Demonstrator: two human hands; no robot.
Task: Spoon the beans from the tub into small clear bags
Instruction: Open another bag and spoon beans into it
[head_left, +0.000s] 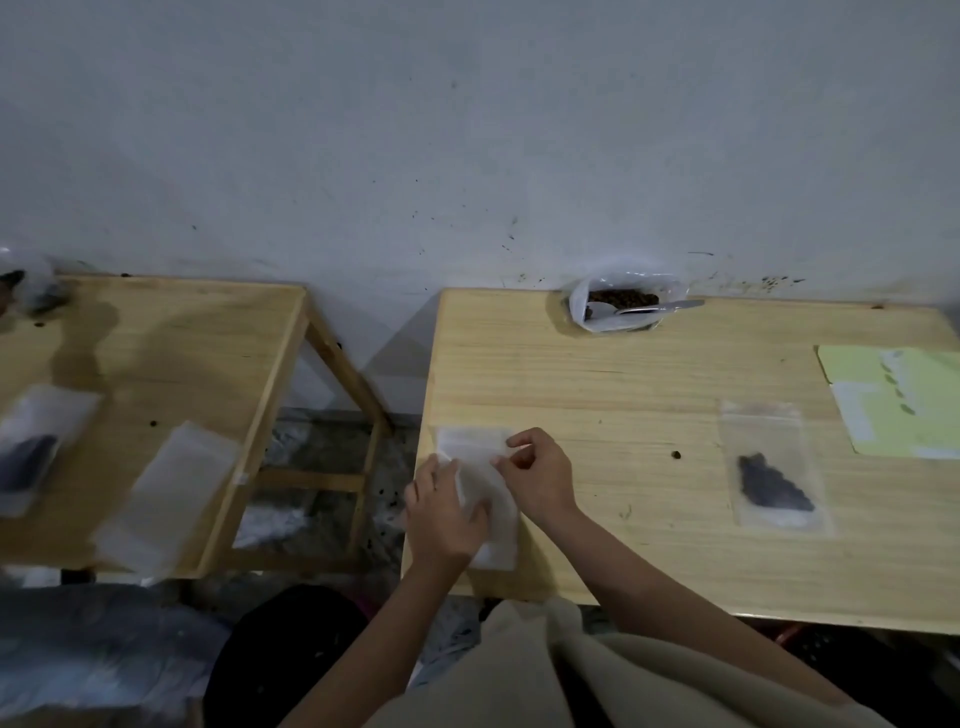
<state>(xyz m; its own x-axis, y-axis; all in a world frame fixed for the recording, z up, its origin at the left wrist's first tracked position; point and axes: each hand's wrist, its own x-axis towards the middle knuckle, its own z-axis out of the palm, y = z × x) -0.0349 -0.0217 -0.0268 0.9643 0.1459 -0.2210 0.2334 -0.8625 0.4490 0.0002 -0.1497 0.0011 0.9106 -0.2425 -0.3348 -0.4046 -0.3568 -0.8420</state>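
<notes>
Beans (623, 298) tub (618, 304), one spoon (660, 308), four bags (480, 488)

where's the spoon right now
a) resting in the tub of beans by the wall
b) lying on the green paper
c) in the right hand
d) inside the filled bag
a: the spoon lies with its bowl in the tub of beans at the far edge of the table, while the left hand and right hand both hold an empty clear bag.
</notes>
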